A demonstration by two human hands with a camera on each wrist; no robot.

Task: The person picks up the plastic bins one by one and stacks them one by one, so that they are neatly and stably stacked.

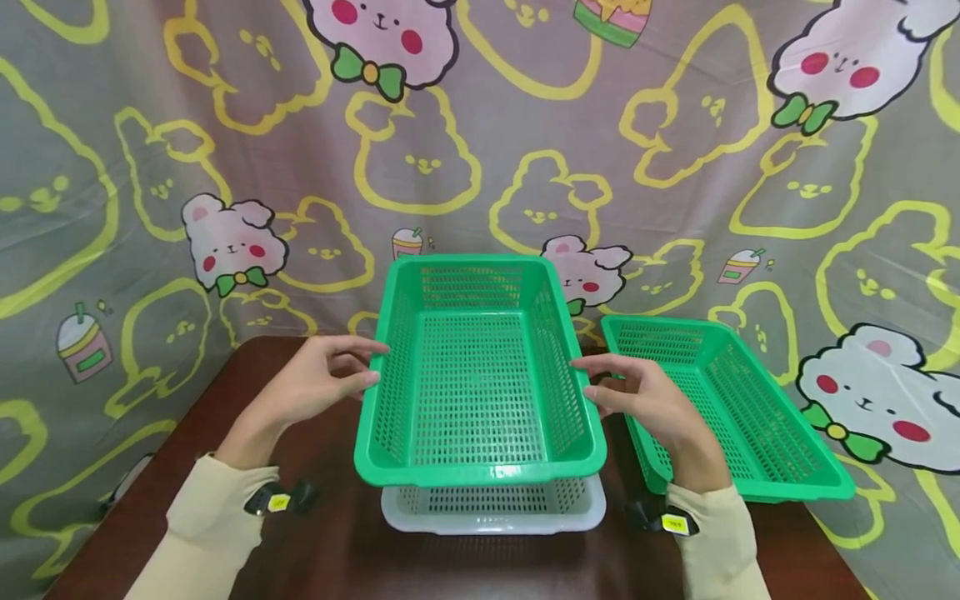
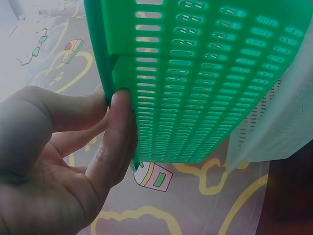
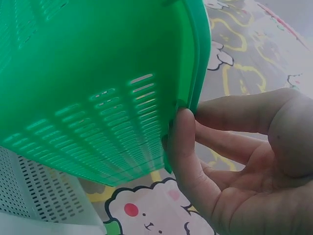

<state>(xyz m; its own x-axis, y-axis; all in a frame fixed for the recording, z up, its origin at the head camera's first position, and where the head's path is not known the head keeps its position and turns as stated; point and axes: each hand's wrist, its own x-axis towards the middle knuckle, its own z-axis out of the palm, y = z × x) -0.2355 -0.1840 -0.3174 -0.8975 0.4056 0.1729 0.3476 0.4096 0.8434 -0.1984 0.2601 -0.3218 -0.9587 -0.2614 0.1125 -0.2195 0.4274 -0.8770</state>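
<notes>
A green perforated plastic basket (image 1: 480, 475) is held level over a white basket (image 1: 495, 523) of similar shape, overlapping most of it in the head view. My left hand (image 1: 318, 379) pinches the green basket's left rim between thumb and fingers. On the opposite rim, my right hand (image 1: 645, 396) pinches in the same way. Both wrist views show fingertips tucked under the lip, against the slotted side wall. Part of the white basket (image 2: 279, 107) shows below the green one in the left wrist view, and its slotted wall (image 3: 49, 191) appears in the right.
A second green basket (image 1: 780, 400) stands at the right of the dark brown table (image 1: 315, 533), partly behind my right hand and forearm. Behind the table hangs a curtain (image 1: 480, 125) printed with cartoon rabbits.
</notes>
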